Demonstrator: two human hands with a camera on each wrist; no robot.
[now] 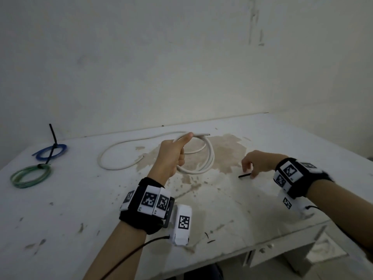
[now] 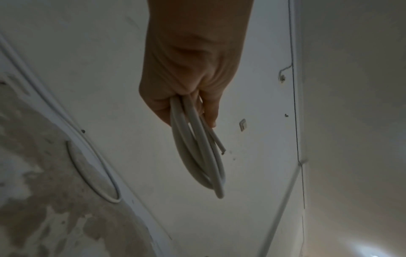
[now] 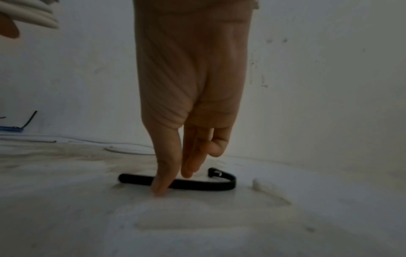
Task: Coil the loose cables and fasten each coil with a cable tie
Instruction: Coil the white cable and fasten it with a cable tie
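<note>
My left hand (image 1: 173,156) grips a white cable coil (image 1: 203,158) of a few loops and holds it above the table, thumb stretched along the top. In the left wrist view the white cable coil (image 2: 197,156) hangs from my curled fingers (image 2: 208,111), its cut end sticking out. The cable's loose tail (image 1: 113,158) still curves over the table to the left. My right hand (image 1: 249,171) reaches down to a black cable tie (image 1: 243,175) lying flat. In the right wrist view the fingertips (image 3: 160,187) straddle the black cable tie (image 3: 197,185) without clasping it.
A blue coil (image 1: 50,152) with a black tie standing up from it and a green coil (image 1: 30,175) lie at the table's far left. The worn white table (image 1: 60,219) meets the wall at the back; its front edge (image 1: 242,253) runs near my wrists.
</note>
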